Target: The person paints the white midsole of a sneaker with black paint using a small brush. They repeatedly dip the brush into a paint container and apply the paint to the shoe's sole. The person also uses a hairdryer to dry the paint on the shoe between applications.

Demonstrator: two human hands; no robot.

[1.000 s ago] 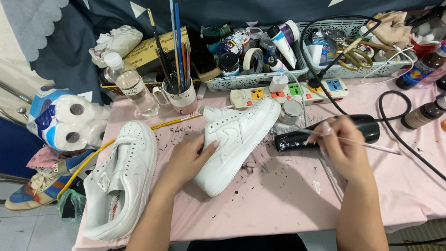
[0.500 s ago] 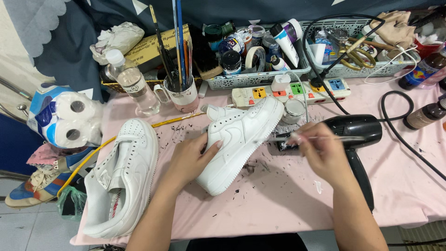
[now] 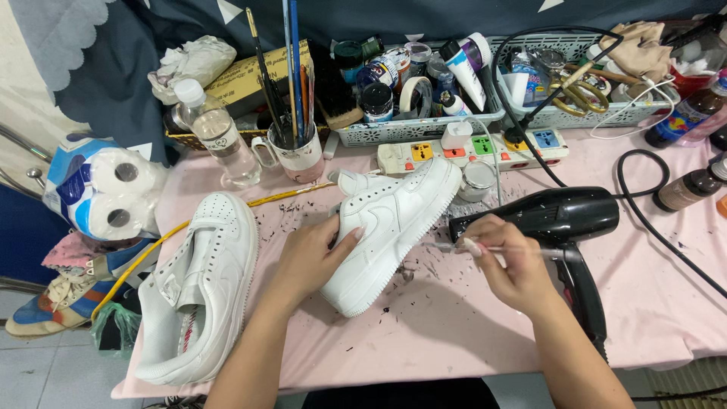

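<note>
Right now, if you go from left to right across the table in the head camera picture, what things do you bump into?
Toilet paper pack → white sneaker lying on its side → left hand → white sneaker it holds → right hand with a thin brush → black hair dryer → brown bottle.

White sneaker (image 3: 394,227) on its side, thin paintbrush (image 3: 515,248) level beside it
</note>
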